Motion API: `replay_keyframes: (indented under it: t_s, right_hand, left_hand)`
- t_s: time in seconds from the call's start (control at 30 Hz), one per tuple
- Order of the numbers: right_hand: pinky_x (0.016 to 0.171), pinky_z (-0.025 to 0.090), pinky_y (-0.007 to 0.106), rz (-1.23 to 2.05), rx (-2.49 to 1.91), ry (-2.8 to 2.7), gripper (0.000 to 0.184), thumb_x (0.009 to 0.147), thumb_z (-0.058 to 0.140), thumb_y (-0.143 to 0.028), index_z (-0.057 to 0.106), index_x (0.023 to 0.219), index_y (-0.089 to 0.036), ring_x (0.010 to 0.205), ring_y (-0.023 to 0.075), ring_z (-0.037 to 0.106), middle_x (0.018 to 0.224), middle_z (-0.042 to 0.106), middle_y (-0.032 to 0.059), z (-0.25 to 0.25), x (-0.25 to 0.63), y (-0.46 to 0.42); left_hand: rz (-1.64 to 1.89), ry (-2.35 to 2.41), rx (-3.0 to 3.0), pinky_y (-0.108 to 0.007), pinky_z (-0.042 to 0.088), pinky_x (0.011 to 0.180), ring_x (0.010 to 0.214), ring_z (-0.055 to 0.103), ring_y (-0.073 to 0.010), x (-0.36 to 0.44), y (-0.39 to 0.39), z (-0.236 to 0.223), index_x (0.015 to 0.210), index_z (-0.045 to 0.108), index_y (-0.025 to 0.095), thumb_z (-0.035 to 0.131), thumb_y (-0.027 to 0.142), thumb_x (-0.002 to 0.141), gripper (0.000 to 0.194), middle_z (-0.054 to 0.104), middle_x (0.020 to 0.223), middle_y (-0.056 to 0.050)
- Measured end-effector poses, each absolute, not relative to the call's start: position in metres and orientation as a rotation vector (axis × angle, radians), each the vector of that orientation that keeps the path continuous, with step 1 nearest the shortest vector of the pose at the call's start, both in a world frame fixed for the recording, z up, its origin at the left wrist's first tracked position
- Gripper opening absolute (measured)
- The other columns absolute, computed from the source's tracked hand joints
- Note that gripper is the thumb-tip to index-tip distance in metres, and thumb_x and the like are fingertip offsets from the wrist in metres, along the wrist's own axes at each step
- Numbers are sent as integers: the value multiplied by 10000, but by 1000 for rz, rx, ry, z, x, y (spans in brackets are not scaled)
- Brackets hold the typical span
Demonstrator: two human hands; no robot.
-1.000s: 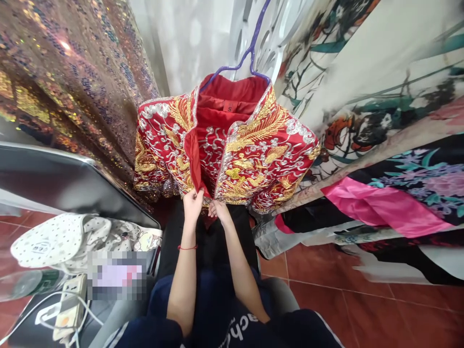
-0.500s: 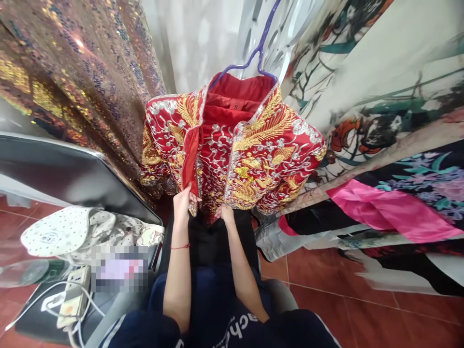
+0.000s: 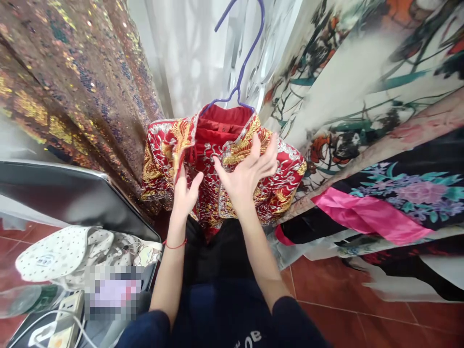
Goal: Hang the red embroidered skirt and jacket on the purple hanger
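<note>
1. Risen from hem to chest, the right hand spreads wide, gripping nothing; its fingers might snag the gold embroidery.
2. Embroidered red jacket: centre, its purple hanger towards 12 o'clock; a tug could unseat it.
3. Left hand: thumb apart, fingers at the front edge; this loose hold could let it slip.

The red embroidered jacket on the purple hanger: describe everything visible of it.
The red jacket looks smooth and satin-like, covered in gold and silver embroidery, with silvery edges, a stand-up collar and sleeves. A small red label shows inside the neck. It is upright on a purple hanger, front open, before pale fabric. The left hand touches one front edge; the right hand is spread before the other front panel, contact unclear.
</note>
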State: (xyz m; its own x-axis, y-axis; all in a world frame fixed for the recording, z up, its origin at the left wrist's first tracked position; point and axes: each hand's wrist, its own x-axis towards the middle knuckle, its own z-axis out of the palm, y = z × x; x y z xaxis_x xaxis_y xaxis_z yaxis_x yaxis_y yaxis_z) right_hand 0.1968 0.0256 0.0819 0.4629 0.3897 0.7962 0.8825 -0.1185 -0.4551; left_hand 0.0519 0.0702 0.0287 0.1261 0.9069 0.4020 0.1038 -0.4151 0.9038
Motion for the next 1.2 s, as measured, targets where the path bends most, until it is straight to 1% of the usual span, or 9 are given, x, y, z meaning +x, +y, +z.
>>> replay_keyframes:
  t_s: [0.13,0.27,0.4,0.47,0.53,0.67,0.87,1.1,1.2]
  right_hand:
    - [1107,222,697,-740,-1748,-1222,649,845,518,-375,436,1443,-139,1425,408,353,1509,420,251,94,236,46]
    - [1078,302,571,-673,-1714,-1311,531,785,480,-229,563,1305,-160,1222,329,549,1269,636,171,93,278,36]
    - [980,360,511,-659,-1714,-1385,441,812,506,-360,609,1199,-174,1076,318,591,1130,680,135,97,300,16]
    - [943,375,484,-646,-1718,-1460,476,851,526,-486,607,1199,-173,1048,314,595,1111,685,132,101,304,6]
    - [923,382,450,-611,-1688,-1556,496,900,505,-579,612,1183,-186,1026,292,609,1101,700,115,107,309,-2]
    - [855,397,361,-579,-1595,-1631,409,1022,386,-521,661,1038,-220,944,215,654,1032,744,66,116,321,-13]
    - [696,393,307,-800,-1698,-1431,442,1040,378,-458,708,899,-201,709,184,620,777,716,61,113,347,-37]
    - [581,349,372,-1016,-1756,-1005,452,1002,430,-502,738,842,-212,585,210,581,697,668,104,117,359,-94]
    - [606,335,453,-1092,-1694,-803,516,1011,351,-538,763,900,-248,667,265,622,713,641,141,132,357,-122]
  left_hand:
    - [1542,1251,1913,-398,84,1306,1591,93,-252,34,90,68,1590,270,182,539,620,912,851,247,1678,-125]
    - [1524,1351,2106,-472,63,1291,1584,127,-287,24,123,100,1549,343,198,520,574,933,744,300,1650,-146]
    - [1434,1382,2167,-507,310,1180,1300,527,-311,17,145,117,1216,620,174,473,607,946,531,637,1275,-153]
    - [1421,1337,2223,-442,428,1064,1049,612,-258,10,146,118,990,644,170,491,641,926,499,671,992,-99]
    - [1444,1305,2296,-393,465,984,937,601,-231,4,142,116,894,612,184,567,666,873,485,631,884,-64]
    - [1505,1423,2306,-380,461,941,918,587,-235,-1,134,112,852,590,200,609,656,855,457,601,854,-51]
    - [1549,1567,2235,-403,449,949,949,594,-256,2,134,114,857,605,186,613,631,866,446,616,869,-57]
    - [1523,1626,2182,-423,433,985,1001,587,-273,4,134,115,888,609,188,668,588,841,407,634,935,-72]
    - [1520,1672,2151,-441,418,1008,1020,579,-275,6,130,115,895,600,188,674,588,839,410,634,961,-73]
